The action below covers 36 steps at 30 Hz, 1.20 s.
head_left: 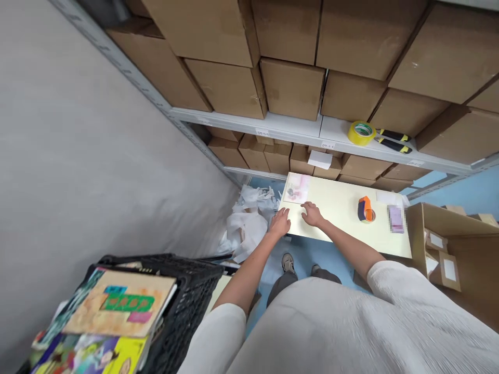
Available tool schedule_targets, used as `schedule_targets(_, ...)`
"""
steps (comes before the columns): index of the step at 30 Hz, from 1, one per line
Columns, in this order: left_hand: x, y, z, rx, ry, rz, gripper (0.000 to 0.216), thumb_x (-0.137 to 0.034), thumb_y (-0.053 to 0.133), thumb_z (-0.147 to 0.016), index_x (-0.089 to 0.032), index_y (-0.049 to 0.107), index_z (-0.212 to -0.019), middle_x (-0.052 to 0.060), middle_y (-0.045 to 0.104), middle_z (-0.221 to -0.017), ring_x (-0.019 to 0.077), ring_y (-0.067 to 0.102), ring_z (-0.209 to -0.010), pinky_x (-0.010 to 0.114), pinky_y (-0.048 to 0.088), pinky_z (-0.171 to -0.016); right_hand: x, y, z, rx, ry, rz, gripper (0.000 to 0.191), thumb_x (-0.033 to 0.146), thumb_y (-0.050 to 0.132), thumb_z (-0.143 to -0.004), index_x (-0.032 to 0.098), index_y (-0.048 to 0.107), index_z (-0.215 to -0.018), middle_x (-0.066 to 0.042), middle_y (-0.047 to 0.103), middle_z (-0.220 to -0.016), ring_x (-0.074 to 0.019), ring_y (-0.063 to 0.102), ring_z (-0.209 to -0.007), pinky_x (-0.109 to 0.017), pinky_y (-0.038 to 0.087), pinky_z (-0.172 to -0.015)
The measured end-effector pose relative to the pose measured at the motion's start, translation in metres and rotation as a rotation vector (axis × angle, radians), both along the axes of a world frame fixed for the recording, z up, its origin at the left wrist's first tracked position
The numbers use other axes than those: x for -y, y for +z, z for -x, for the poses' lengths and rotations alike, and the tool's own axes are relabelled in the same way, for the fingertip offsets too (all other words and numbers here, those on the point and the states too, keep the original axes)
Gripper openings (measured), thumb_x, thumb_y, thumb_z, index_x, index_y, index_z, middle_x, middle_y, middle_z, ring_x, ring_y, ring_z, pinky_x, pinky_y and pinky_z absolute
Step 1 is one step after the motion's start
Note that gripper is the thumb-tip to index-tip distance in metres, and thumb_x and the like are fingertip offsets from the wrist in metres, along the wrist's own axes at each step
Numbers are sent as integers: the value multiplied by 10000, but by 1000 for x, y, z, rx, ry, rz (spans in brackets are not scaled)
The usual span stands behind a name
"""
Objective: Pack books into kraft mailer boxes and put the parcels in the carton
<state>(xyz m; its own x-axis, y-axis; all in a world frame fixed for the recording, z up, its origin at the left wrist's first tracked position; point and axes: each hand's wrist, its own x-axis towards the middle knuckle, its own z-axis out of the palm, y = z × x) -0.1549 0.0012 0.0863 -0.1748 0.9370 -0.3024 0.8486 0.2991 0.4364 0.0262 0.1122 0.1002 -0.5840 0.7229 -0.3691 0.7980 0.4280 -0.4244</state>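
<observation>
Head view: the left hand (279, 222) and the right hand (312, 214) rest flat, empty and loosely spread on the pale yellow surface (339, 210). The flat pink-printed paper packet (297, 189) lies just beyond their fingertips, between them. Its long axis points away from the person.

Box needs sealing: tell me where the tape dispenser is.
Head view: the orange tape dispenser sits on the pale table, right of the right hand, beside a blurred pink item.
</observation>
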Motion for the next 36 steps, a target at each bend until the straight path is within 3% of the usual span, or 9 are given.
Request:
schedule_targets(9,95,33,-61,-80,257,-55,583,-230,524,-1012,-190,500,-1593,175,467,-1701,334,457,-1560,489,417,-1250,38,29,-17,-96,294,-34,559,254,517,-1022,186,549,-1576,-154,540,-1618,-326,500,-1453,-470,423,-1187)
schedule_targets(18,226,62,-80,-127,541,-103,577,-284,506,-1043,-206,477,-1614,165,484,-1694,332,459,-1556,505,382,-1272,134,49,27,-205,602,-36,534,261,544,-1014,185,585,-1541,-150,576,-1574,-304,535,-1430,-425,430,-1195)
schedule_targets(22,300,76,-80,-170,708,-144,593,-294,498,-1046,-186,460,-1627,165,498,-1683,327,448,-1563,496,377,-1282,204,62,66,-303,773,0,537,254,542,-1004,201,581,-1537,-134,581,-1558,-283,527,-1438,-432,420,-1212)
schedule_targets(28,430,97,-76,-227,921,-230,609,-273,476,-1044,-200,446,-1647,145,483,-1697,313,442,-1567,494,405,-1273,333,86,115,-510,995,21,517,228,525,-997,197,601,-1507,-143,573,-1537,-256,518,-1442,-411,408,-1229)
schedule_targets(36,613,105,-61,-269,1054,-295,588,-255,455,-1043,-177,470,-1626,148,493,-1680,299,448,-1563,483,397,-1294,520,100,162,-614,1146,69,497,257,524,-997,195,627,-1479,-140,598,-1496,-260,525,-1433,-413,425,-1225)
